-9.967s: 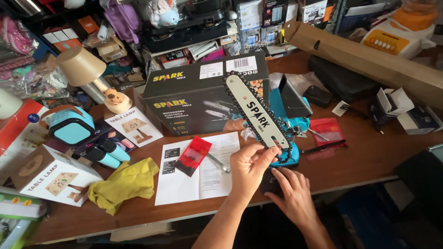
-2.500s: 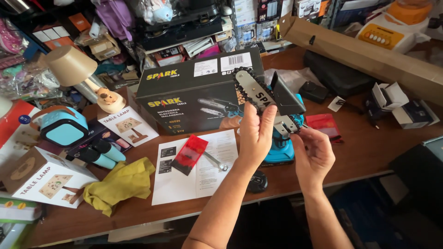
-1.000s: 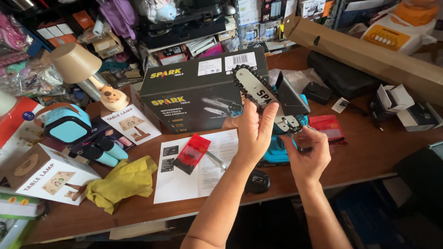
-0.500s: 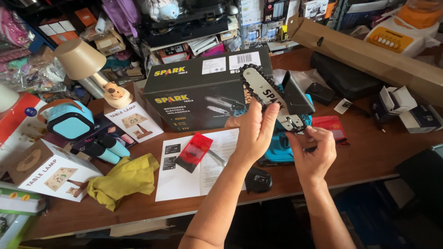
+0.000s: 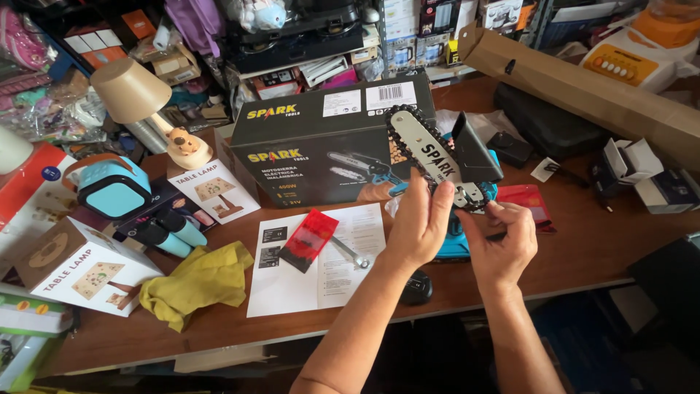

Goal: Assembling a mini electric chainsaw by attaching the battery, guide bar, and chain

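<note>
The white metal guide bar ringed with black saw chain (image 5: 432, 155) is held above the blue body of a small chainsaw (image 5: 458, 241), its long axis running from upper left at the tip down to lower right at the base. The left hand (image 5: 417, 222) is clamped on the bar's lower middle from the left; the right hand (image 5: 504, 241) pinches the chain at the base end, lower right, and lies nearer that end. Behind stands a black cardboard tool box (image 5: 328, 142). On the brown wooden surface (image 5: 583, 252) lie a white instruction sheet (image 5: 317, 255), a red packet (image 5: 309, 239) and a yellow cloth (image 5: 197, 281). Crowded shelves fill the background.
</note>
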